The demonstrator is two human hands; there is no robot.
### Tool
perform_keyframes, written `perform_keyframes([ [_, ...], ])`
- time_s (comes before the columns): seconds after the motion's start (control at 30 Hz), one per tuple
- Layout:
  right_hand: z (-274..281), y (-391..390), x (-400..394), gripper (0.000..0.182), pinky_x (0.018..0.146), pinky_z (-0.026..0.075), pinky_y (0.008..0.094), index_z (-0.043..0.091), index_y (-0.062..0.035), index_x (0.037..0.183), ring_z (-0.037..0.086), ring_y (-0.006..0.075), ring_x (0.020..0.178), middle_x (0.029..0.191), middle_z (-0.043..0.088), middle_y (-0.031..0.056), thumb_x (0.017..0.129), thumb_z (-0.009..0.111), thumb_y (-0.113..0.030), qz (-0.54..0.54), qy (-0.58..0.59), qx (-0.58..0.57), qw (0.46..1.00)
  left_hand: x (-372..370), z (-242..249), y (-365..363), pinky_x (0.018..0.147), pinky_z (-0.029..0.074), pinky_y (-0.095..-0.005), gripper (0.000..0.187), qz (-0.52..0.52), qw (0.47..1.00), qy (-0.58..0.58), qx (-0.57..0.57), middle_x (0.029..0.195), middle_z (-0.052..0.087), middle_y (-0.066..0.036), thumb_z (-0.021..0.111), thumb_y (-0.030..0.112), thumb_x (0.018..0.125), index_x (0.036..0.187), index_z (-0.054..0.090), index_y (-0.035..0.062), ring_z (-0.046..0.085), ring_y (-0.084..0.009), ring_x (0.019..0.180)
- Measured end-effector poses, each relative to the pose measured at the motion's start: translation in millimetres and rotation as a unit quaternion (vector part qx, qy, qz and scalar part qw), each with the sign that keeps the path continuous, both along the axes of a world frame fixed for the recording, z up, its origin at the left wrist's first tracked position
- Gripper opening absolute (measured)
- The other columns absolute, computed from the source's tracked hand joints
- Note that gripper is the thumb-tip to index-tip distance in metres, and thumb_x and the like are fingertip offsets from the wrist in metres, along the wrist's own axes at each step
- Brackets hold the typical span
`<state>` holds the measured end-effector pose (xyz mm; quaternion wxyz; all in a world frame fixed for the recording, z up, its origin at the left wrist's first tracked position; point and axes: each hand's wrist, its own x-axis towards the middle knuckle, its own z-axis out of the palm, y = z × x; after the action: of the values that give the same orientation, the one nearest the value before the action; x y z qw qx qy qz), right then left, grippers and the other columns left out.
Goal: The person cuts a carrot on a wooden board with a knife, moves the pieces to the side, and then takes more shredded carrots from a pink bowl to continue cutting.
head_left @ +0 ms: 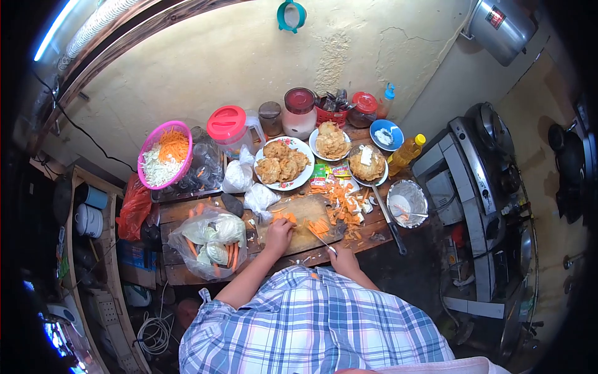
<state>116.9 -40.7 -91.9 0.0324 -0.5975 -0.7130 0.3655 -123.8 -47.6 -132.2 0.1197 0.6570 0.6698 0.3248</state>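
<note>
Cut carrot (318, 227): orange slices, lying in a small heap on the right part of the board, by the blade. A second lot of carrot pieces (284, 217) lies on its left part, just beyond my left hand.

Knife (321, 239): one, its blade reaching over the board towards the slices. My right hand (343, 260) has its fingers closed around the handle, at the board's near edge.

My left hand (278, 239): over the board's left part, fingers bent and drawn close together at the carrot pieces; whether they pinch any, I cannot tell.

Cutting board (299, 209): wooden, worn, flat on the plank table (177, 214) before me.

Peelings (341, 202): orange, loosely strewn beside the board, to its right.

Clear plastic bag (179, 242): to the left of the board, containing cabbage and whole carrots.

Fried fritters: on a floral plate (301, 148) beyond the board, on a smaller plate behind it, and one on a long-handled skimmer (387, 216) to the right.

Pink basket (187, 163): far left, holding shredded carrot and pale shreds.

Bowl (422, 194): right edge of the table, whitish inside.

Oil bottle (408, 151): yellow-capped, behind that bowl.

Stove (476, 168): further right, apart from the table.
</note>
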Motion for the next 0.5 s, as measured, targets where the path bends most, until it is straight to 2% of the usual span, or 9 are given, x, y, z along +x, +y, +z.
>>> perform_keyframes([
  [0.03,-0.7,0.9,-2.0,0.032,0.069,0.047,0.0496,0.062,0.0008,0.089,0.061,0.0434,0.079,0.081,0.062,0.0272,0.090,0.053,-0.030,0.002,0.000,-0.001,1.000,0.9,3.4,-1.7,0.071,0.049,-0.0374,0.008,0.002,0.999,-0.023,0.025,0.079,0.061,-0.006,0.066,0.004,0.071,0.078,0.067,0.0069,0.059,-0.0259,0.082],
  [0.07,-1.5,0.7,-3.4,0.032,0.069,0.047,0.0497,0.061,0.0012,0.088,0.061,0.0438,0.078,0.080,0.062,0.0274,0.090,0.053,-0.030,0.002,0.021,0.009,1.000,1.9,6.6,-3.8,0.071,0.049,-0.0374,0.008,0.003,0.999,-0.024,0.023,0.079,0.061,-0.006,0.066,0.004,0.071,0.078,0.067,0.0069,0.059,-0.0259,0.082],
  [0.13,-4.7,2.3,-7.1,0.032,0.069,0.046,0.0499,0.060,0.0017,0.088,0.060,0.0442,0.078,0.080,0.062,0.0276,0.091,0.052,-0.029,0.003,0.042,0.019,0.999,2.6,9.8,-5.6,0.073,0.050,-0.0355,0.009,-0.006,0.995,-0.005,0.101,0.080,0.062,-0.006,0.068,0.003,0.069,0.078,0.069,0.0063,0.060,-0.0250,0.083],
  [0.23,-11.9,4.0,-12.5,0.032,0.068,0.046,0.0502,0.060,0.0027,0.088,0.060,0.0449,0.077,0.078,0.061,0.0283,0.091,0.051,-0.028,0.043,0.051,0.005,0.998,3.2,6.4,-10.3,0.073,0.050,-0.0341,0.014,-0.010,0.996,-0.023,0.086,0.083,0.063,-0.006,0.070,0.004,0.067,0.081,0.070,0.0060,0.060,-0.0242,0.083],
  [0.37,-13.7,1.4,-15.0,0.032,0.068,0.046,0.0498,0.059,0.0046,0.087,0.060,0.0452,0.075,0.077,0.061,0.0288,0.091,0.051,-0.027,0.001,0.068,0.026,0.997,12.0,-5.8,-14.2,0.073,0.050,-0.0338,0.016,-0.025,0.996,-0.072,0.039,0.086,0.062,-0.007,0.071,0.005,0.068,0.083,0.071,0.0058,0.060,-0.0244,0.085],
  [0.47,-9.2,-2.9,-11.5,0.032,0.067,0.046,0.0495,0.058,0.0050,0.087,0.060,0.0453,0.075,0.077,0.061,0.0289,0.091,0.052,-0.026,-0.005,0.083,0.018,0.996,18.0,-9.4,-16.2,0.073,0.050,-0.0332,0.015,-0.087,0.992,-0.081,0.037,0.089,0.061,-0.008,0.070,0.006,0.070,0.085,0.070,0.0045,0.059,-0.0247,0.086],
  [0.5,-7.6,-4.5,-10.7,0.031,0.067,0.046,0.0494,0.058,0.0050,0.087,0.060,0.0454,0.075,0.077,0.061,0.0288,0.091,0.052,-0.025,-0.006,0.089,0.004,0.996,18.7,-9.8,-17.4,0.073,0.050,-0.0336,0.016,-0.117,0.992,-0.047,0.031,0.089,0.061,-0.009,0.069,0.006,0.071,0.087,0.070,0.0039,0.059,-0.0251,0.086],
])
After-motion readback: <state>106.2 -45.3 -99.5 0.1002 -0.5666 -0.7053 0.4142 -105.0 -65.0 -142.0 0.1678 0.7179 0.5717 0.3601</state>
